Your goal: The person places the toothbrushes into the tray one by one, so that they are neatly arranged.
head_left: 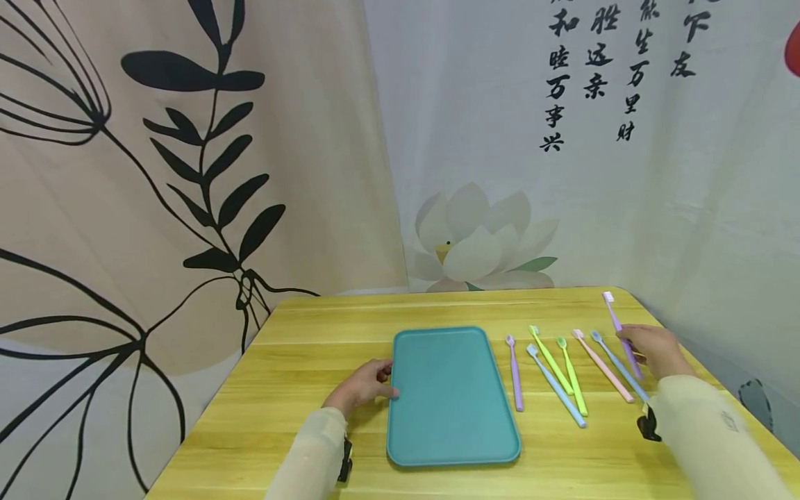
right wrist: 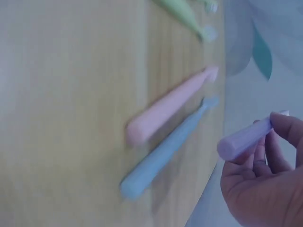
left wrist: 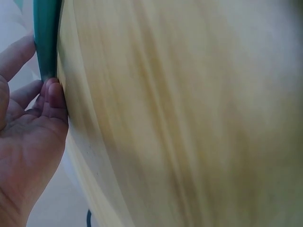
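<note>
My right hand (head_left: 656, 349) pinches a purple toothbrush (head_left: 612, 312) by its handle, raised above the right side of the table; in the right wrist view the butt of that handle (right wrist: 231, 146) sticks out from between thumb and fingers. A blue toothbrush (head_left: 619, 364) and a pink one (head_left: 603, 366) lie just left of it. At the left edge of a teal rectangular tray (head_left: 453, 396), my left hand (head_left: 362, 385) touches the rim with its fingertips. The left wrist view has these fingers (left wrist: 54, 97) against the tray's side (left wrist: 46, 38).
Right of the tray lie another purple toothbrush (head_left: 515, 375), another blue one (head_left: 556, 385) and two green ones (head_left: 550, 361), heads mostly toward the back. All rest on a wooden table (head_left: 337, 319). A printed curtain (head_left: 325, 139) hangs behind it.
</note>
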The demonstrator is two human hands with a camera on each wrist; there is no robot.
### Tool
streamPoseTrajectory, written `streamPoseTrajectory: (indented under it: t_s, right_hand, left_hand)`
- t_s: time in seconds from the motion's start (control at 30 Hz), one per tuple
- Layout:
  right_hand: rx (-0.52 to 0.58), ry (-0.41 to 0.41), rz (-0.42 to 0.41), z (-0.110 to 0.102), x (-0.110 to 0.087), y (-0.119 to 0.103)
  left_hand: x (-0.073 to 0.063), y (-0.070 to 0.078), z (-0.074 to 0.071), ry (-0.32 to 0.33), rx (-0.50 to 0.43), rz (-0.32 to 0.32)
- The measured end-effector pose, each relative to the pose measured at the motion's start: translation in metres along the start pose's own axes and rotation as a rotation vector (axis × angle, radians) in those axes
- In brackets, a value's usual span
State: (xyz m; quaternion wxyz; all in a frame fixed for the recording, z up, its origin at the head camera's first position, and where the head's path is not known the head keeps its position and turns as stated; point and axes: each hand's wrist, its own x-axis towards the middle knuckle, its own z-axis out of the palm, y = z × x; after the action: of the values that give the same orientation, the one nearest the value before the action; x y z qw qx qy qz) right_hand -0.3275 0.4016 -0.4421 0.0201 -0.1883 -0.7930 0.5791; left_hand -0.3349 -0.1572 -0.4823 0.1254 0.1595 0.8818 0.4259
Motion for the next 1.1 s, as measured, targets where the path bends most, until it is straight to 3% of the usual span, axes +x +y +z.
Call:
streamPoseTrajectory:
  t_s: [0.47, 0.7, 1.1]
  right_hand:
    - [0.130, -0.057, 0.021, 0.069, -0.008, -0.041]
    - [0.188, -0.055, -0.027, 0.111, -0.024, -0.059]
    - [0.218, -0.109, -0.015, 0.180, -0.039, -0.070]
  left_hand:
    - [-0.002, 0.001, 0.001, 0.001, -0.006, 0.005]
    - [-0.003, 0.000, -0.001, -0.006, 0.010, 0.005]
    - [-0.004, 0.004, -0.001, -0.018, -0.011, 0.025]
